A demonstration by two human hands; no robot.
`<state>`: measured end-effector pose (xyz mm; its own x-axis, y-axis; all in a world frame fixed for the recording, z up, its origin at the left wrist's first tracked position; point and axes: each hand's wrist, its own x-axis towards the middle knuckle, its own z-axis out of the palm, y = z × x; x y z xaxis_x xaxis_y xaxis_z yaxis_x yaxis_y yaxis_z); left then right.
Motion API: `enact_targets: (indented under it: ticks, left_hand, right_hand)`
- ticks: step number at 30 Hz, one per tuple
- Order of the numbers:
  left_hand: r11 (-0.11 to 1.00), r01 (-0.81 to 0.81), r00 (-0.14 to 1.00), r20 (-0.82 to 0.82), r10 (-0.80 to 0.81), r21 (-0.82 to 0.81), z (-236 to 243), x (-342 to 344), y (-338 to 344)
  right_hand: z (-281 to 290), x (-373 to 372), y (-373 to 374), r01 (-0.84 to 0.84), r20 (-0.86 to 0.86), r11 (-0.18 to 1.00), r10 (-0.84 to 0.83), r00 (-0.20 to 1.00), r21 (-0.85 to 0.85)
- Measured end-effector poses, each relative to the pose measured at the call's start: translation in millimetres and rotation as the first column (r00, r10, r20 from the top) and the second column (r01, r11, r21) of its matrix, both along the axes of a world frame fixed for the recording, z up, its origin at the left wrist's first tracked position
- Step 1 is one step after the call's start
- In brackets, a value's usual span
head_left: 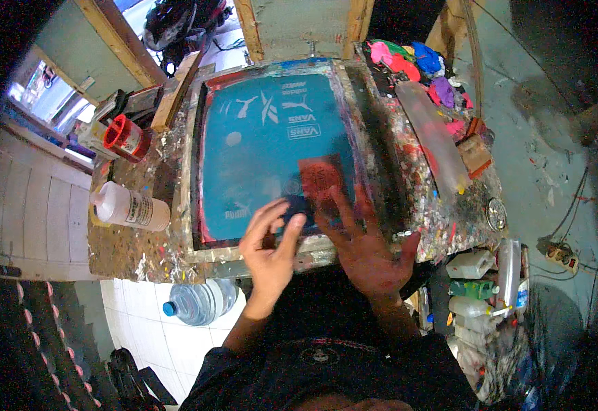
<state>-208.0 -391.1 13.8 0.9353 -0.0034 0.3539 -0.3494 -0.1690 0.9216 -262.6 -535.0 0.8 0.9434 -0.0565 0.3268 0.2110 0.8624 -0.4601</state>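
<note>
A silk-screen frame (196, 152) with teal mesh (251, 164) lies on the worktable in front of me. Pale logo and lettering shapes show through the mesh. A reddish rectangle (318, 172) appears on the right part of the screen. At the near edge, my left hand (269, 233) has its thumb and fingers curled around a small dark piece (299, 207), perhaps cloth; its kind is unclear. Beside it, my right hand (371, 253) is spread, palm down and slightly blurred, its fingertips over or on the screen near the reddish rectangle. It holds nothing visible.
On the left stand a white plastic bottle (134, 207) and a red tub (128, 137). Colourful rags (415, 61), a long translucent strip (430, 133) and a brown block (475, 156) lie on the right. A large water bottle (201, 301) lies on the floor below.
</note>
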Motion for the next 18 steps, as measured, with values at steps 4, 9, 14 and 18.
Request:
enact_targets:
  ticks: [4, 9, 14, 18]
  left_hand:
    - [0.987, 0.025, 0.971, 0.231, -0.061, 0.159, -7.0, -1.4, -15.0]
    - [0.948, 0.156, 0.939, 0.257, -0.23, 0.277, -9.0, -18.0, -18.8]
    - [0.969, 0.128, 0.94, 0.284, -0.186, 0.211, 7.7, -6.8, -24.9]
    - [0.938, 0.184, 0.935, 0.243, -0.259, 0.293, 11.1, -2.7, -30.4]
  right_hand:
    - [6.7, -1.2, -0.9, 0.029, -0.04, 0.999, -0.03, 0.999, -0.028]
    - [3.9, 3.5, 2.4, 0.075, -0.098, 0.991, -0.064, 0.993, 0.115]
    - [-50.8, -12.6, 3.7, 0.045, -0.13, 0.998, -0.05, 0.99, -0.046]
    - [-88.4, -19.1, -5.6, 0.131, -0.074, 0.909, -0.173, 0.982, -0.395]
